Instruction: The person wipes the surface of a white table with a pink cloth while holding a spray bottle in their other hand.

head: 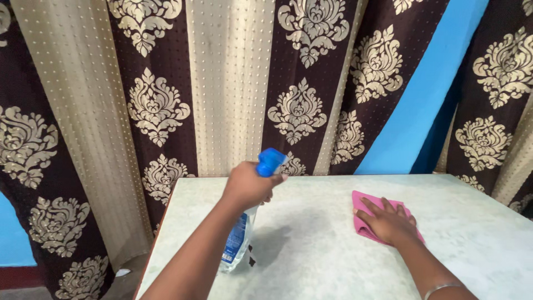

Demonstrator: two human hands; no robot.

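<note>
Pink cloth (383,218) lies on the pale table (477,233), pressed flat under my right hand (387,222), fingers spread open. My left hand (248,186) is closed around a clear spray bottle (240,239) with a blue nozzle, held above the table's left side. Patterned curtains (233,83) hang behind.

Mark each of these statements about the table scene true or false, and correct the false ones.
1. The left hand grips a clear spray bottle with a blue trigger head. True.
2. The right hand lies flat on a folded pink cloth. True.
3. The pink cloth hangs from the curtain. False: it lies on the pale marbled tabletop.
4. The spray bottle lies on its side on the tabletop. False: it is held up in the left hand, nozzle pointing over the table.
5. A brown and cream patterned curtain hangs behind the table. True.
</note>
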